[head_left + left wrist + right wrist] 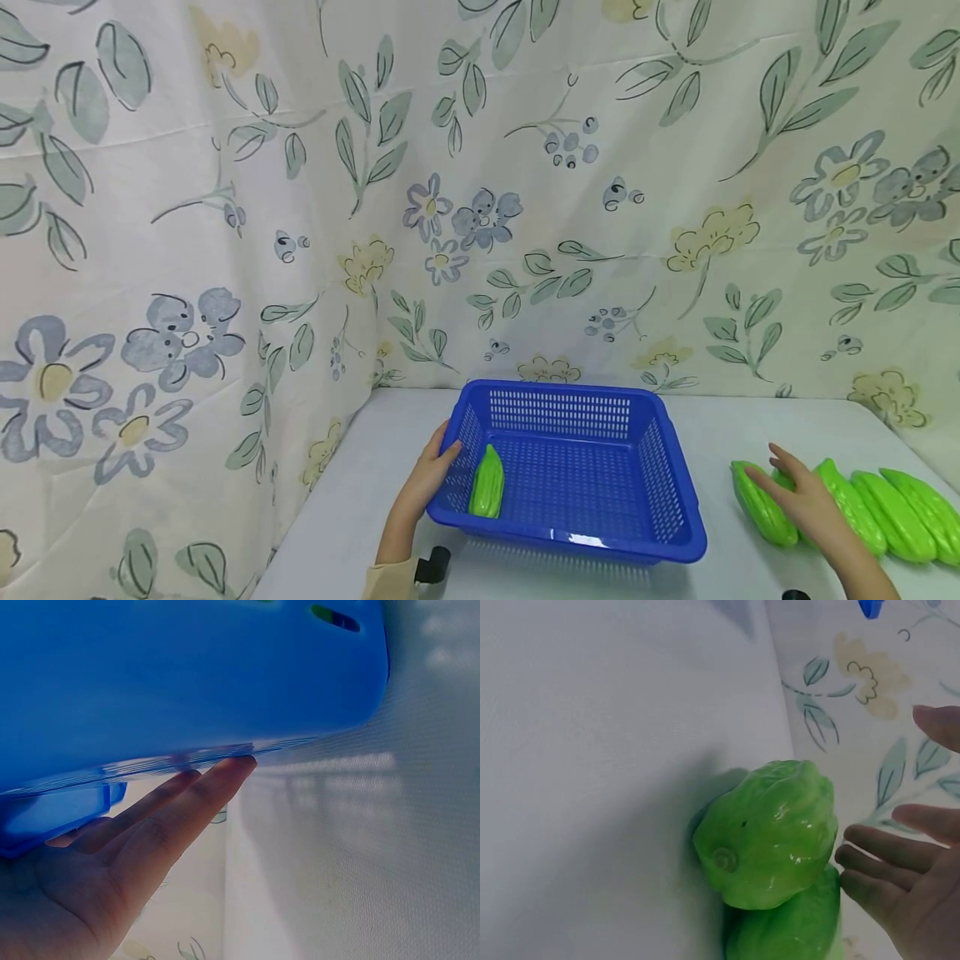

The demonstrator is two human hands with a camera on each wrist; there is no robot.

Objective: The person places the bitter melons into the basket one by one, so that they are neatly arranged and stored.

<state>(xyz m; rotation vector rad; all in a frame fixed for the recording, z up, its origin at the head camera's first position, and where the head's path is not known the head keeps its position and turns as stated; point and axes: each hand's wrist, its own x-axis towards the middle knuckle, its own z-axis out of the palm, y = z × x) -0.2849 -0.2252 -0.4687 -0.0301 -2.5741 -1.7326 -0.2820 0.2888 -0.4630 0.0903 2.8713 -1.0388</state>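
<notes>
A blue plastic basket (577, 537) with slotted walls sits on the white table. One green bitter melon (488, 483) lies inside it along the left wall. My left hand (431, 467) holds the basket's left rim, thumb over the edge and the other fingers on the outside. In the left wrist view, those fingers (206, 787) stretch along the rim. To the right, several more bitter melons (896, 517) lie side by side. My right hand (813, 504) hovers over the left ones with spread fingers, holding nothing. The right wrist view shows its fingertips beside a melon (772, 832).
A floral curtain (570, 208) hangs behind the table and along its left side. The table top (330, 517) is white. Black wrist camera parts (433, 565) show at the left wrist.
</notes>
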